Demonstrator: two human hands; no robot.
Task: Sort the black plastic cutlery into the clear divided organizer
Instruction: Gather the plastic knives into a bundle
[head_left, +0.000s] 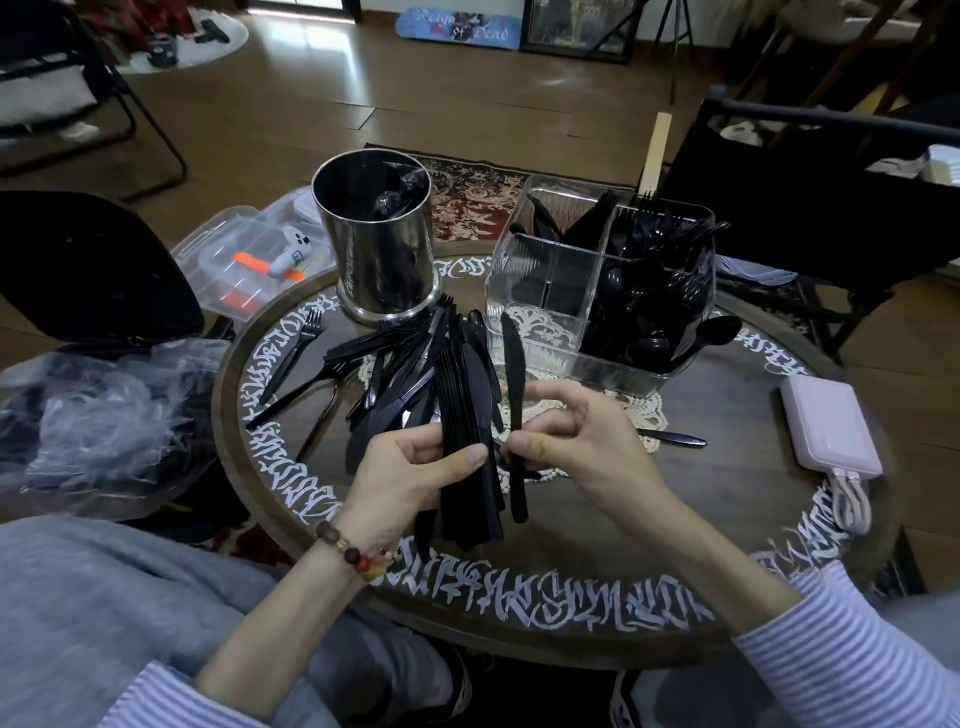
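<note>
Over a round table (727, 483), the left hand (410, 467) grips a bundle of knives (467, 415) while the right hand (566, 436) pinches one knife (513, 384), blade pointing far, near the clear organizer (540, 275).

We look through one wide-angle head camera, forward and steeply down onto the round table (727, 499) close below us, knees at the bottom edge, floor and chairs beyond; its edges bend, and no second view overlaps
</note>
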